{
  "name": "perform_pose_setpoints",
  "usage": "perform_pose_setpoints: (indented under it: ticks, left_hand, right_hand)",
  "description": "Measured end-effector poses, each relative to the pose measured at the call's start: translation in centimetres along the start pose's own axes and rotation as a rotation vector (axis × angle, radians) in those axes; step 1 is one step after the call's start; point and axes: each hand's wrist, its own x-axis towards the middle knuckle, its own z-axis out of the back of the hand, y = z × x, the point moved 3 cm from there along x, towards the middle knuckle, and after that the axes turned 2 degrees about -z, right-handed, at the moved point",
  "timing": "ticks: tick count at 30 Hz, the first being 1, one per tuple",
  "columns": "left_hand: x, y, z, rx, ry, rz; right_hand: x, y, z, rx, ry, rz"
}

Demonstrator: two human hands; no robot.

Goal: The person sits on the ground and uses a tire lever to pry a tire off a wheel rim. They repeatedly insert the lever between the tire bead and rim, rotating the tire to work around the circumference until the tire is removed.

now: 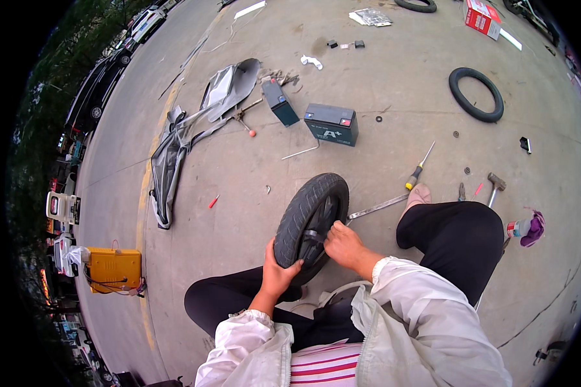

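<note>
A small wheel with a black treaded tyre (305,209) stands tilted between my legs. My left hand (279,271) grips the tyre at its lower left, thumb on the near sidewall. At the wheel's right side my right hand (344,245) is closed, fingers pinched together against the rim; what they hold, if anything, is hidden. A dark strap-like piece (314,236) crosses the inside of the wheel, just left of my right fingers. Beyond that hand a flat metal bar (379,207) runs from the wheel's edge toward my right foot.
Two dark batteries (332,124) stand ahead. To the right lie a screwdriver (417,171), a hammer (496,183), a can (516,229) and a loose tyre (476,95). Grey plastic covers (168,171), a red-handled tool (214,201) and a yellow box (114,269) are on the left.
</note>
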Motion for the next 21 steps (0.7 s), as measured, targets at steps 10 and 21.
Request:
perform_pose_setpoints:
  ticks: [10,21]
  left_hand:
    - [1.1,0.2,0.5,-0.072,0.003,0.034]
    - [2.7,0.2,0.8,-0.013,-0.055,0.053]
  right_hand:
    - [0.1,-1.8,2.9,0.166,0.017,-0.161]
    - [-1.3,-2.8,3.8,0.274,0.455,-0.337]
